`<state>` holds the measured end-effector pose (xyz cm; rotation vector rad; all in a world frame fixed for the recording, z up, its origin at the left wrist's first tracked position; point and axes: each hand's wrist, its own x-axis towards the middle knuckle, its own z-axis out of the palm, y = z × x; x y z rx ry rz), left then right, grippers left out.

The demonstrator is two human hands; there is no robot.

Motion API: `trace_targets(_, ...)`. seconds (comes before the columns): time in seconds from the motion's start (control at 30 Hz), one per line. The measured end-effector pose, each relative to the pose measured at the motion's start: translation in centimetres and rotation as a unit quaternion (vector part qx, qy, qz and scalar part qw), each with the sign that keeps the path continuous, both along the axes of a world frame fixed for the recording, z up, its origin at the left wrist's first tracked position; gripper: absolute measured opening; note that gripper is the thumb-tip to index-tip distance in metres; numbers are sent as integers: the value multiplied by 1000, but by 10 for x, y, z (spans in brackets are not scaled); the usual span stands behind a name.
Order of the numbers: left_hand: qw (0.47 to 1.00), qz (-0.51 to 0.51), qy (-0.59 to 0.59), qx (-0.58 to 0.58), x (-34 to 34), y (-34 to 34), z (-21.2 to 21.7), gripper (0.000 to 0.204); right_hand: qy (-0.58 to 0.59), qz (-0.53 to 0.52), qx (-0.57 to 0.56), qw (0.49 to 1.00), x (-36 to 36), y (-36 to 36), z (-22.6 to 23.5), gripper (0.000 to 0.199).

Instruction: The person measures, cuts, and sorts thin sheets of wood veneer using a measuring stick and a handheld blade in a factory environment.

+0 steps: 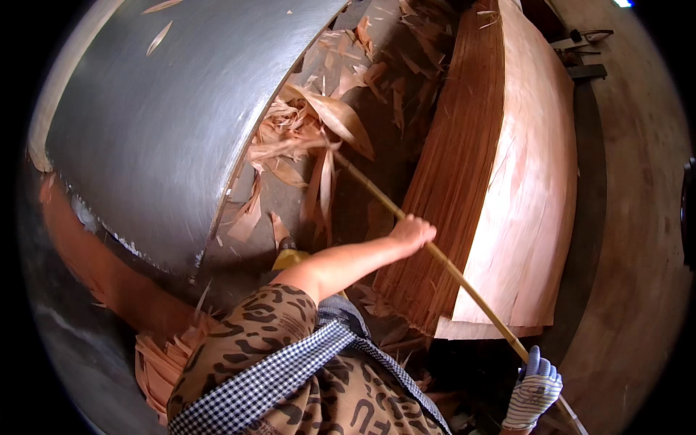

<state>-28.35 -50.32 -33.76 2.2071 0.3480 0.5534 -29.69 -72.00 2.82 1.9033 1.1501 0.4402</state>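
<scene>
A long bamboo pole (449, 268) slants across in front of me, from the lower right up to the middle of the floor. My left hand (413, 233), bare, is wrapped around it about midway along. Near its upper end my right hand (534, 390), in a striped knit glove, grips it too, the thumb lying along the shaft. The pole's far end meets a heap of thin wood veneer scraps (290, 130), which hide or blur whatever is fixed there. A broad curled strip of veneer (341, 119) lies against that end.
At the left stands a large dark smooth-topped table (167, 130). To the right rises a tall stack of veneer sheets (522, 196). Loose scraps (399, 94) litter the floor between them. More veneer pieces (163, 370) are piled at the lower left.
</scene>
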Motion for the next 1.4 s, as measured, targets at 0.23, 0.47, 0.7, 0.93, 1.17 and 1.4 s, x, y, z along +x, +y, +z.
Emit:
trace_targets(0.23,991,89,-88,55,8,95,28,6,107,20,116,987,2,17,-20,38)
trace_targets(0.47,961,276,-5,28,31,105,15,5,59,-6,136,989,11,14,5,28)
trace_targets(0.7,998,28,22,54,48,51,57,13,-36,74,147,986,82,-28,54,22)
trace_targets(0.93,994,103,-34,-5,114,55,95,19,-53,164,144,974,129,-38,67,30)
trace_targets(1.17,962,269,-43,6,136,70,54,35,86,18,112,990,134,81,-102,22)
trace_targets(1.4,984,175,-7,-22,75,58,-2,22,139,152,-6,979,128,87,-94,25)
